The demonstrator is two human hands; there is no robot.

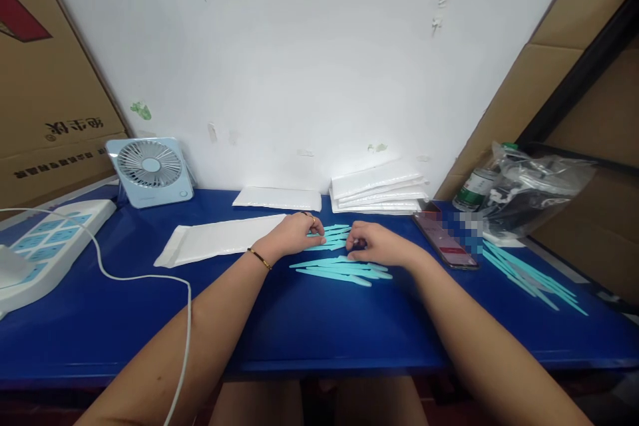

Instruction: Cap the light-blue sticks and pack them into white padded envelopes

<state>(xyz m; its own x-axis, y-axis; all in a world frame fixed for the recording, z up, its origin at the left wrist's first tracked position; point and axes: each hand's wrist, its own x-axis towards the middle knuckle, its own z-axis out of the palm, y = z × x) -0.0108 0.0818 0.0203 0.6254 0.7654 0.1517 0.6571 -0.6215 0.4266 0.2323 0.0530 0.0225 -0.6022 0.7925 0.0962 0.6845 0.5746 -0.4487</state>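
Observation:
Several flat turquoise sticks with tapered ends lie in two loose groups in the middle of the blue table. My left hand [298,233] is closed at the left ends of the upper turquoise sticks [338,237], thumb and fingers pinching there. At their right ends is my right hand [378,243], fingers curled, with a gap between thumb and fingertips. Just below, the lower turquoise sticks [339,271] fan out, close to my right thumb. A long white padded envelope [214,239] lies flat left of my left hand, partly behind it.
Along the wall are a single white envelope [277,198] and a stack of white envelopes [377,190]. A phone [452,246], more turquoise sticks [532,273], a bottle [474,190] and a plastic bag [534,190] are right; a fan [151,172], power strip [50,246] and white cable [142,277] left.

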